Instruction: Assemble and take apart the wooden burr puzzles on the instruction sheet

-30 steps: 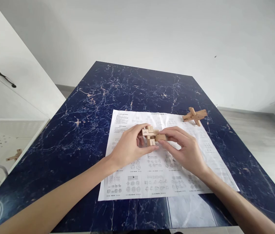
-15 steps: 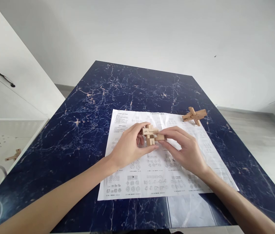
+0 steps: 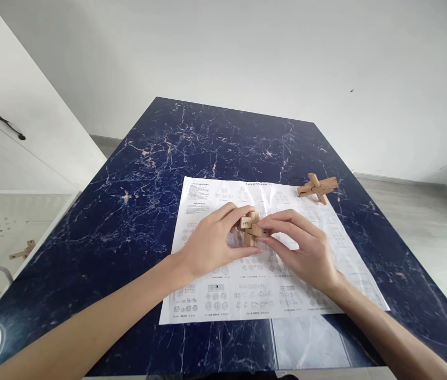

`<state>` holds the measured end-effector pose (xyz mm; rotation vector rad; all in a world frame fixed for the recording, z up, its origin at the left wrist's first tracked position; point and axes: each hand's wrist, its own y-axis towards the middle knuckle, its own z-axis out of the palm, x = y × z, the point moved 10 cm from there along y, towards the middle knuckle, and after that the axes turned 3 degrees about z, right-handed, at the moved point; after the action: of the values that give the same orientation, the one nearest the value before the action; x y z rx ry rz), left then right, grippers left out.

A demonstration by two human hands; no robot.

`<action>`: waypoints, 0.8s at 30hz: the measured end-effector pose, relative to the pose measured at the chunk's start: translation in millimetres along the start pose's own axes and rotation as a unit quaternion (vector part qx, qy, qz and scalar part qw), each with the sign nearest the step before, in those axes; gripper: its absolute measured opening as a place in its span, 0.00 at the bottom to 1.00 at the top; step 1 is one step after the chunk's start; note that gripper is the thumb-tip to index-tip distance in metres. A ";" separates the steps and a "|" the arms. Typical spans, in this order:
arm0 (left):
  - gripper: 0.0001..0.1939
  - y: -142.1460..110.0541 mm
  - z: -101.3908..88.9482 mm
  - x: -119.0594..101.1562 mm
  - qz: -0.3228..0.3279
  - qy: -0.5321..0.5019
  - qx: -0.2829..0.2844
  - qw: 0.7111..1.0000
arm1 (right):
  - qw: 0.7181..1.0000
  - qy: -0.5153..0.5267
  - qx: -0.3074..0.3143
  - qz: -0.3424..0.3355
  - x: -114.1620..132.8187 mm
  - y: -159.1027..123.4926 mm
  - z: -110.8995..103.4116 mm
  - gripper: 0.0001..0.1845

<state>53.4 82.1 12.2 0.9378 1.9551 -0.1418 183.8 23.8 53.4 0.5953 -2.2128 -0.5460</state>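
Observation:
A small wooden interlocking puzzle (image 3: 250, 228) made of pale notched sticks is held just above a printed instruction sheet (image 3: 223, 295). My left hand (image 3: 211, 245) grips it from the left, thumb below and fingers curled over its top. My right hand (image 3: 303, 250) pinches its right side with fingertips and thumb. Most of the puzzle is hidden between the fingers. A second wooden cross-shaped puzzle (image 3: 317, 187) lies by the sheet's far right corner, apart from both hands.
The sheet lies on a dark blue marbled table (image 3: 136, 174). A white wall stands behind it, and a white cabinet with a black handle (image 3: 7, 125) is at the left. A small wooden piece (image 3: 21, 251) lies on the floor at left.
Both hands have closed in on the puzzle and shifted it slightly right and nearer. The sticks now look pushed closer together, with less wood showing between the fingers.

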 end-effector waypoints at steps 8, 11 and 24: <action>0.31 2.1 -5.5 -0.8 -0.027 -0.060 -0.028 0.997 | 0.996 0.077 0.002 0.035 -9.8 0.2 -1.6 0.18; 0.31 3.2 -10.1 2.2 -0.049 -0.112 -0.049 0.991 | 0.996 0.058 -0.040 0.058 -19.3 2.1 -10.7 0.19; 0.32 3.3 -3.4 -13.4 0.010 -0.118 0.009 0.993 | 0.991 0.005 0.115 0.066 -24.9 -3.7 16.9 0.12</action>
<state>56.9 78.5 25.5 0.9094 1.7290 -0.2477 186.7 38.3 26.9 0.5624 -2.3034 -0.2200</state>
